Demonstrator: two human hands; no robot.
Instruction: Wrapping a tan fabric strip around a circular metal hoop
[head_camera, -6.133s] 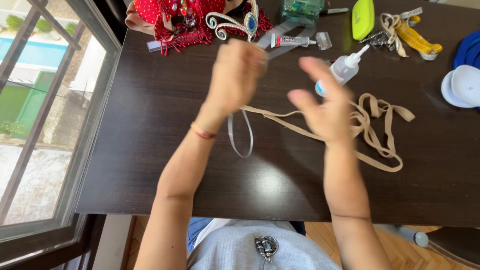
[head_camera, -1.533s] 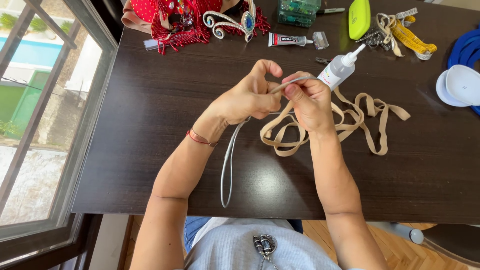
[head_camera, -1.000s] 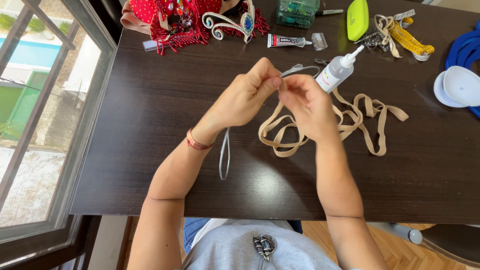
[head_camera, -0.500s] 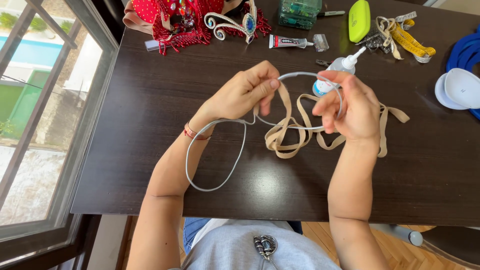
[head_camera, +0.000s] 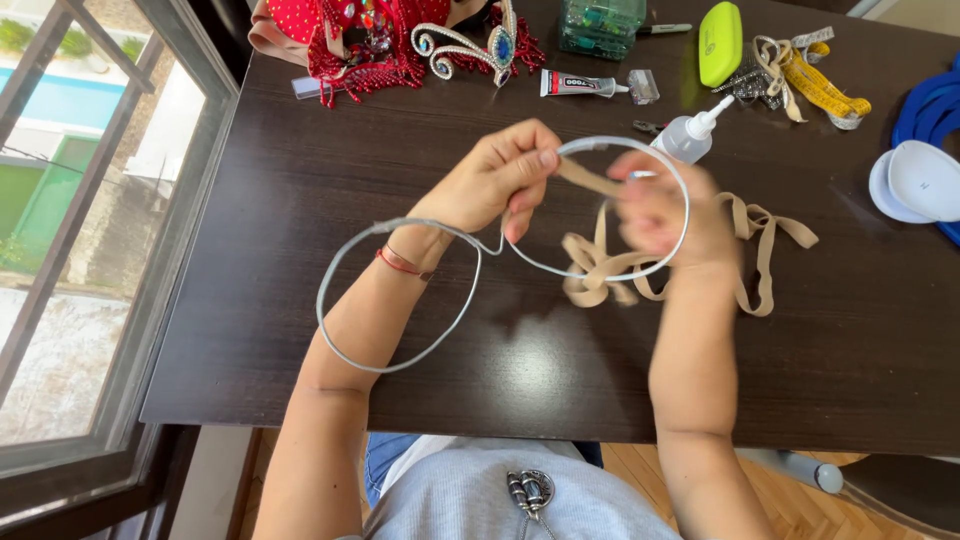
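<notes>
Centre frame: left hand (head_camera: 495, 180) fingers pinch wire (head_camera: 400, 300) w/ strap (head_camera: 600, 270) to steady it; right hand (head_camera: 665, 205) (blurred) grip can't tell.

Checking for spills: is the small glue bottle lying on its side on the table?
No, the glue bottle stands upright on the table, nozzle up, just beyond the right hand.

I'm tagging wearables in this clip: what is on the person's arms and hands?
Both forearms are bare, with no sleeves or gloves. The left hand has a thin red thread bracelet around its wrist. The right hand is motion-blurred; no ring, watch or band can be made out on it.
</notes>
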